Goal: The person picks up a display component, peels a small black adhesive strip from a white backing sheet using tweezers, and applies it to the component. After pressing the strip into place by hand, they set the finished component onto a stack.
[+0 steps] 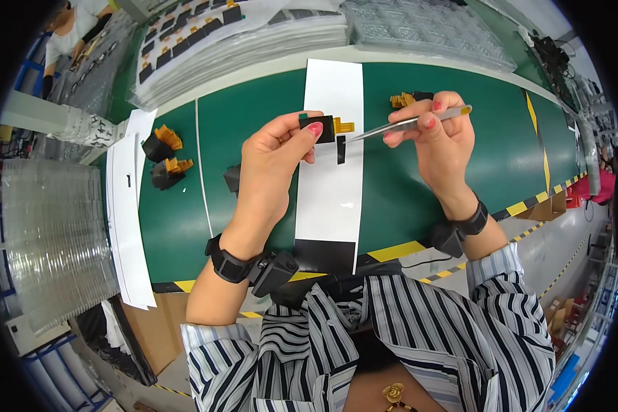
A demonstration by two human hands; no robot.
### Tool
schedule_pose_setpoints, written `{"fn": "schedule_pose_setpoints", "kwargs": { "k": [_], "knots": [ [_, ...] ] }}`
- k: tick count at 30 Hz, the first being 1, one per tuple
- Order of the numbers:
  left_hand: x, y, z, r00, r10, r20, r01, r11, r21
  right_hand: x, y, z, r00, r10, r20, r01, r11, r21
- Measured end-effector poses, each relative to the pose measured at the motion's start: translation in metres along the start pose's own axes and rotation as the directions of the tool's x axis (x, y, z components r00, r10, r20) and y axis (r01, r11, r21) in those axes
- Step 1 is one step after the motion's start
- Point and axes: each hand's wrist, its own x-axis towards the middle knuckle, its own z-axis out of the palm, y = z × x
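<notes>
My left hand pinches a small flat black screen module between thumb and fingers, over the white strip on the bench. An orange flex cable sticks out from the module's right side. In my right hand is a pair of metal tweezers, its points directed left. Just below the flex cable hangs or lies a short black strip, close to the tweezer tips; whether they grip it I cannot tell.
Two black modules with orange flex cables lie at left, another behind my right hand. A white sheet crosses the green bench. Stacked clear trays stand behind; more trays at left. A person works far left.
</notes>
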Motion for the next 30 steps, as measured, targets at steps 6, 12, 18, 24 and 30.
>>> {"fn": "schedule_pose_setpoints", "kwargs": {
  "k": [6, 12, 18, 24, 30],
  "knots": [
    [-0.0036, 0.0003, 0.0039, 1.0, -0.016, 0.012, 0.016, 0.999, 0.031, 0.0015, 0.0047, -0.0054, 1.0, -0.025, 0.011, 0.025, 1.0, -0.005],
    [-0.0028, -0.0008, 0.0055, 0.999, -0.027, 0.031, 0.026, 0.999, 0.035, 0.0027, 0.0044, -0.0067, 0.999, -0.013, -0.032, 0.013, 1.0, -0.023],
    [-0.0037, -0.0002, 0.0054, 0.999, -0.04, 0.03, 0.038, 0.998, 0.045, 0.0034, 0.0069, -0.0069, 0.998, 0.007, -0.057, -0.008, 1.0, -0.02],
    [-0.0042, 0.0006, 0.0057, 0.998, -0.048, 0.03, 0.046, 0.998, 0.038, 0.0027, 0.007, -0.0081, 0.998, 0.026, -0.05, -0.027, 0.999, -0.027],
    [-0.0034, 0.0012, 0.0036, 0.989, -0.114, 0.092, 0.111, 0.993, 0.039, 0.0023, 0.0076, -0.0007, 0.989, -0.051, -0.142, 0.05, 0.999, -0.016]
  ]
}}
